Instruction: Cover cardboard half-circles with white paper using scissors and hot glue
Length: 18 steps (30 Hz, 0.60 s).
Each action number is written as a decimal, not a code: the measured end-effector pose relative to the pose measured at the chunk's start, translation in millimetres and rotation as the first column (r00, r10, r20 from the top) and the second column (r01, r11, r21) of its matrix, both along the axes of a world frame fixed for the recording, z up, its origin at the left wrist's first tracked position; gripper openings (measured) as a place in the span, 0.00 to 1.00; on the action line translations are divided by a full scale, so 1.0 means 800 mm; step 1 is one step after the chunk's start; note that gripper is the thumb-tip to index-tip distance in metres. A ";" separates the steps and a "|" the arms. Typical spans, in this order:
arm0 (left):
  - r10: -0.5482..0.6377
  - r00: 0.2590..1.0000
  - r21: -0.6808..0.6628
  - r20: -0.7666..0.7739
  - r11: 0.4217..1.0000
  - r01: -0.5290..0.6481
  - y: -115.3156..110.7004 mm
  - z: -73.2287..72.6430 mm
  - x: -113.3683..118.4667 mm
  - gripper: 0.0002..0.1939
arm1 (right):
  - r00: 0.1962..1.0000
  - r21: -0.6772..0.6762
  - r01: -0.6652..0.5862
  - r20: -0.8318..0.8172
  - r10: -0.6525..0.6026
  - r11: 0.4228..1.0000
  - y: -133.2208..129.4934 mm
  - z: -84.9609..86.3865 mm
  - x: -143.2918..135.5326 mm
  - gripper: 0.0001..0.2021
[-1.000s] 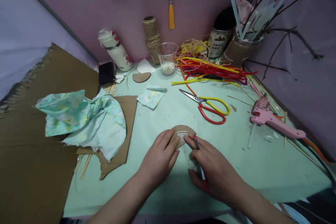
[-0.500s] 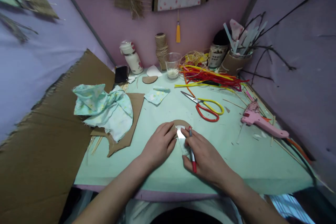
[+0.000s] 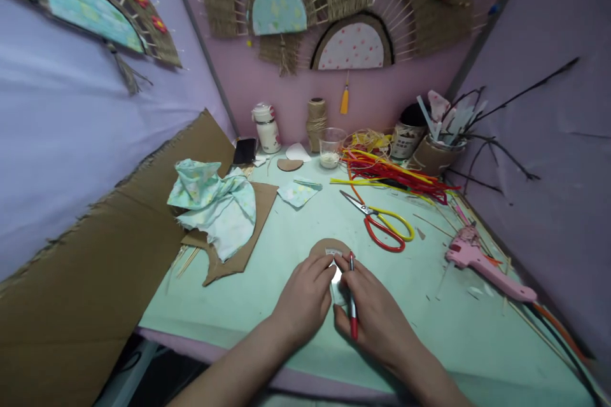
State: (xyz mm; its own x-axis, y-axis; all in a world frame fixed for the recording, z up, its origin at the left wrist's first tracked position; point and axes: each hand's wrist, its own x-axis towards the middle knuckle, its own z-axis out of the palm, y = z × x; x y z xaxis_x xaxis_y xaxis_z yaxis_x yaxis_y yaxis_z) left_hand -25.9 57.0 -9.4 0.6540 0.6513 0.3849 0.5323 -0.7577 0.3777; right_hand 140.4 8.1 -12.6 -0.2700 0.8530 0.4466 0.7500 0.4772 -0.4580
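The cardboard piece [image 3: 329, 243] lies flat on the table [image 3: 296, 229], directly forward of both hands, its curved edge facing away from the person. A clear ruler [image 3: 338, 296] overlaps it at the far end. The ruler's long axis runs from the cardboard toward the person, between the hands, its near end angled slightly right.

Left hand [image 3: 305, 296]: narrow, fingers together, tips at the ruler and the lower left of the cardboard. Whether it pinches or only presses cannot be told.

Right hand [image 3: 370, 296]: closed around a red pen [image 3: 353, 305], with the forefinger extended toward the ruler's far end. The pen lies nearly parallel to the ruler, on its right side, tip directed away from the person beside the cardboard's right edge. Contact between tip and cardboard cannot be confirmed.

Of the two, the right hand is nearer to that edge. The scissors [image 3: 366, 209] lie beyond it, forward and right, apart from both hands.
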 end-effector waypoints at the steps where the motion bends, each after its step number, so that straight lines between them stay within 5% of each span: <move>1: 0.005 1.000 -0.028 0.001 1.000 -0.005 0.001 0.001 0.000 0.21 | 1.000 -0.003 0.000 0.001 0.000 1.000 0.000 0.000 0.000 0.19; 18: 0.009 1.000 -0.123 -0.005 0.992 -0.010 0.002 0.009 0.001 0.19 | 1.000 -0.037 0.006 0.003 -0.006 0.999 -0.002 -0.001 0.001 0.14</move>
